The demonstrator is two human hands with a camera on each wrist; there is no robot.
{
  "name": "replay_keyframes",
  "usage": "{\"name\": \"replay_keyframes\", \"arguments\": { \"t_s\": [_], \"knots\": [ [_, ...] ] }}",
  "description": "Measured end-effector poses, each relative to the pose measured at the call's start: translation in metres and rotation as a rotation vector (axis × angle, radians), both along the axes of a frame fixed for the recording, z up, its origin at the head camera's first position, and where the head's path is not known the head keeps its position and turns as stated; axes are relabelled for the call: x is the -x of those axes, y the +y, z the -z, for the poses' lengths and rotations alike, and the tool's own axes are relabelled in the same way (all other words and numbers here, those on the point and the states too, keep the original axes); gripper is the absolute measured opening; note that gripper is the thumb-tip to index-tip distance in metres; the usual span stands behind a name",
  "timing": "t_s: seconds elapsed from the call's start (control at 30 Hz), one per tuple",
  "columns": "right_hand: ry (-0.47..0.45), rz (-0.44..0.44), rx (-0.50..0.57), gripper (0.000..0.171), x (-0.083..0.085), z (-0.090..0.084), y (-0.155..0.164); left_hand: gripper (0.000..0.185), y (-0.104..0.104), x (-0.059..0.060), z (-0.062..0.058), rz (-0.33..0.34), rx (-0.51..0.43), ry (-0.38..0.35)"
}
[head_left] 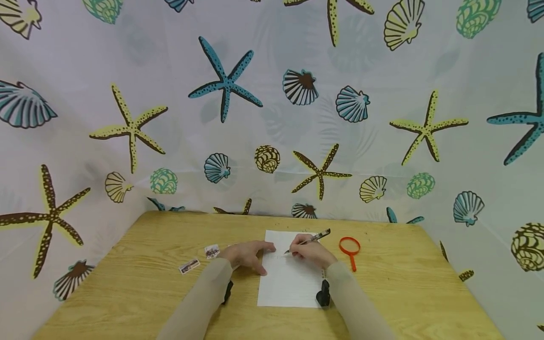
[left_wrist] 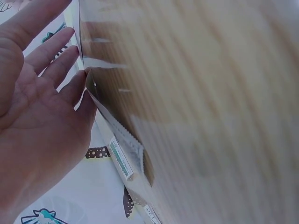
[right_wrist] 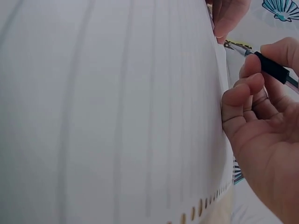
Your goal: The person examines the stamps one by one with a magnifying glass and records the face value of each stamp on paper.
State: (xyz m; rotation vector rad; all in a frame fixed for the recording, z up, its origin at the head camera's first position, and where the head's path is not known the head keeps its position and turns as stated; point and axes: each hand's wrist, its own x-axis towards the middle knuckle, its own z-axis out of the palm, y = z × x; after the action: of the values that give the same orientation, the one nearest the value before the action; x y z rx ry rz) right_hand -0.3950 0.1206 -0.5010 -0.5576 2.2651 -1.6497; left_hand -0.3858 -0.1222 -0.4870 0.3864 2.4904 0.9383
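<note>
A white lined sheet of paper [head_left: 289,278] lies on the wooden table [head_left: 140,288] in the head view. My right hand [head_left: 312,252] grips a black pen [head_left: 312,238], its tip touching the upper part of the sheet. In the right wrist view the paper [right_wrist: 107,112] fills the frame and the pen [right_wrist: 271,67] is pinched between my fingers [right_wrist: 243,93]. My left hand [head_left: 248,255] rests flat with straight fingers on the sheet's left edge. In the left wrist view the left hand [left_wrist: 39,121] lies open against the table [left_wrist: 210,112].
An orange magnifying glass [head_left: 350,250] lies right of the paper. Two small picture stamps [head_left: 211,251] [head_left: 189,266] lie left of my left hand. A seashell-and-starfish curtain [head_left: 272,104] walls the table on three sides.
</note>
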Motion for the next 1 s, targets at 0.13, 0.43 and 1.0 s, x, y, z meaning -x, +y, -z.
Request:
{"name": "replay_keyframes", "arguments": {
  "t_s": [0.13, 0.43, 1.0],
  "knots": [
    [-0.015, -0.043, 0.019, 0.007, -0.001, -0.002, 0.005, 0.069, 0.001, 0.002, 0.000, 0.015, 0.003, 0.012],
    [-0.045, -0.067, -0.032, 0.021, -0.004, -0.009, 0.007, 0.072, 0.006, 0.002, -0.004, 0.048, 0.066, 0.048],
    [0.037, -0.002, -0.064, 0.034, -0.005, -0.017, 0.020, 0.076, 0.014, -0.008, -0.012, 0.012, 0.097, 0.082]
  ]
}}
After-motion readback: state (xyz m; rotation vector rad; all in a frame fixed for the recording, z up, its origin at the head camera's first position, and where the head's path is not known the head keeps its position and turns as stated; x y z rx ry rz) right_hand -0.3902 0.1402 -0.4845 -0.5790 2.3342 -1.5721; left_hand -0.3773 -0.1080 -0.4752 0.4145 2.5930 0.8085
